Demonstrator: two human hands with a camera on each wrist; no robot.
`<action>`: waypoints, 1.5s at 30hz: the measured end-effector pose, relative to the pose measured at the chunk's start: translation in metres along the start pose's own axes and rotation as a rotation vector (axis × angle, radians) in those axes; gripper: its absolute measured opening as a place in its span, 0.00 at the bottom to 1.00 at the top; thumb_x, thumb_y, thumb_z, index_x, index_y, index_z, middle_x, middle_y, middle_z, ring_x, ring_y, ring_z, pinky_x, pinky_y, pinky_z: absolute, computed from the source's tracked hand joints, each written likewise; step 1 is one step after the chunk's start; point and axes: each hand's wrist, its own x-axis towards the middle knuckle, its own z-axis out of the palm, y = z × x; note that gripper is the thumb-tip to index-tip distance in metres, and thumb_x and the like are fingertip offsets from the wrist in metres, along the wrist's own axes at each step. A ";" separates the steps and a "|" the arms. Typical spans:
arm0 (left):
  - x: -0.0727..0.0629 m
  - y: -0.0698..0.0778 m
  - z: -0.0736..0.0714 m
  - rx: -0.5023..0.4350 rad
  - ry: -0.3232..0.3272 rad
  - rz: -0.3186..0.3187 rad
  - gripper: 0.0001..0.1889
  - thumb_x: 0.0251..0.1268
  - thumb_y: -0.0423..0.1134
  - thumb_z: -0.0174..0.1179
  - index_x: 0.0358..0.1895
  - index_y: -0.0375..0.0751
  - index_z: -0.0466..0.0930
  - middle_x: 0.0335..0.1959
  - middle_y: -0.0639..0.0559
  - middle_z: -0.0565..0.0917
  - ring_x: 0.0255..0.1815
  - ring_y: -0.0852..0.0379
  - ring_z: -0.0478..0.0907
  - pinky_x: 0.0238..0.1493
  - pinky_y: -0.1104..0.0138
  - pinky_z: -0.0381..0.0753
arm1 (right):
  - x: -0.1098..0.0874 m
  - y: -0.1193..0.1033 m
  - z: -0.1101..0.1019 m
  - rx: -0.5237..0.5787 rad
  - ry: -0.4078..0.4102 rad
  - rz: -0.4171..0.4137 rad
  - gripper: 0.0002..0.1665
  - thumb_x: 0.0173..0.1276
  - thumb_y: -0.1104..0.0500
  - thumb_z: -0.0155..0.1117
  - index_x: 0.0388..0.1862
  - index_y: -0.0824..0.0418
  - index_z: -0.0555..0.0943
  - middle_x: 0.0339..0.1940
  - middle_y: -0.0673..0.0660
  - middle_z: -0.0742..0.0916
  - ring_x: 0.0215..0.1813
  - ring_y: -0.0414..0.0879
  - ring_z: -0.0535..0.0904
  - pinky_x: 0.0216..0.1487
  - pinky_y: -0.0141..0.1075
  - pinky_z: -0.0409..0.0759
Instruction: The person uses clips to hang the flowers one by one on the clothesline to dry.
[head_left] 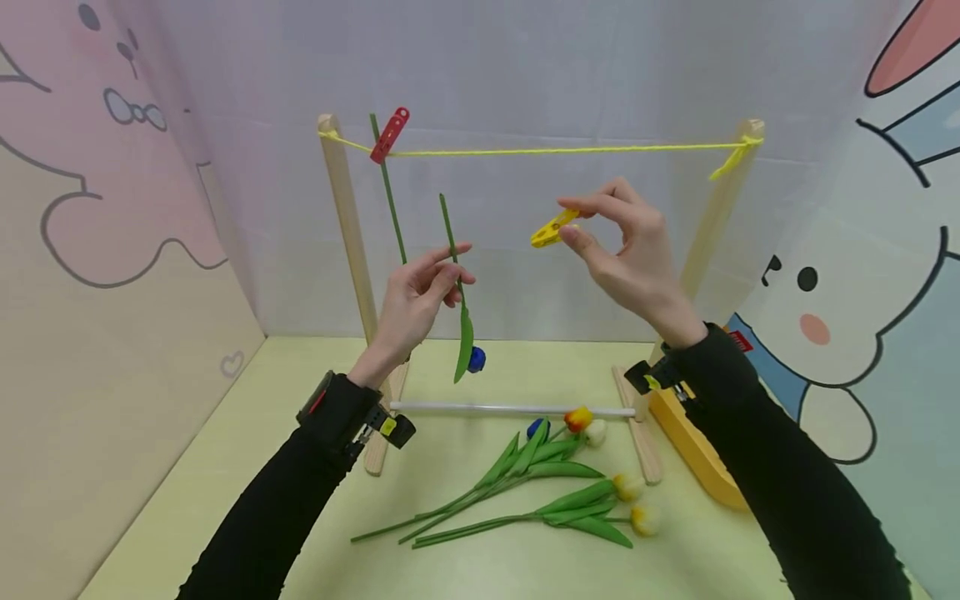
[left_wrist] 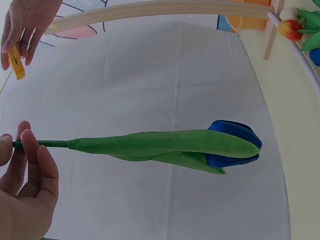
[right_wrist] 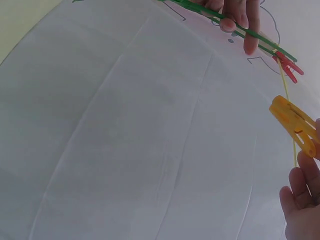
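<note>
My left hand [head_left: 415, 296] pinches the green stem of a blue tulip [left_wrist: 234, 143], bloom hanging down in the head view. Between thumb and fingers of my right hand [head_left: 633, 242] is a yellow clothespin [head_left: 553, 229], held below the line and right of the tulip. A yellow string [head_left: 525, 152] runs between two wooden posts. Near its left end a red clothespin [head_left: 390, 135] clips another green stem [head_left: 389, 190] to the string; the lower part of that stem passes behind my left hand.
Several tulips [head_left: 525, 467] with blue, orange, white and yellow blooms lie on the table below the string. A white rod [head_left: 510, 409] joins the feet of the wooden frame [head_left: 348, 225]. An orange-yellow bin [head_left: 697, 450] stands at the right, partly behind my right arm.
</note>
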 end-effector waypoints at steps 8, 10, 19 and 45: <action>0.021 0.013 -0.010 0.012 0.027 0.006 0.18 0.77 0.29 0.51 0.65 0.30 0.76 0.30 0.70 0.84 0.26 0.56 0.74 0.34 0.75 0.77 | 0.027 -0.008 0.007 -0.060 0.052 -0.112 0.18 0.62 0.70 0.72 0.51 0.74 0.84 0.38 0.71 0.82 0.47 0.54 0.78 0.55 0.29 0.72; 0.024 0.015 -0.013 0.012 0.032 0.004 0.18 0.77 0.29 0.52 0.65 0.30 0.76 0.30 0.70 0.84 0.26 0.57 0.74 0.35 0.75 0.77 | 0.034 -0.009 0.008 -0.015 0.068 -0.101 0.20 0.60 0.72 0.72 0.52 0.75 0.83 0.39 0.71 0.82 0.48 0.47 0.78 0.61 0.28 0.74; 0.032 0.022 -0.029 0.066 0.051 -0.043 0.16 0.76 0.33 0.55 0.59 0.29 0.80 0.31 0.70 0.85 0.22 0.64 0.75 0.32 0.76 0.78 | 0.054 -0.014 0.013 0.082 0.097 -0.011 0.18 0.58 0.74 0.73 0.48 0.78 0.83 0.43 0.70 0.85 0.48 0.32 0.78 0.67 0.35 0.77; 0.052 0.027 -0.032 0.111 0.114 -0.113 0.16 0.74 0.39 0.59 0.57 0.32 0.83 0.47 0.32 0.87 0.22 0.63 0.83 0.26 0.76 0.79 | 0.103 -0.036 0.041 -0.027 -0.063 0.044 0.12 0.67 0.68 0.68 0.42 0.78 0.81 0.44 0.68 0.86 0.46 0.53 0.85 0.60 0.31 0.82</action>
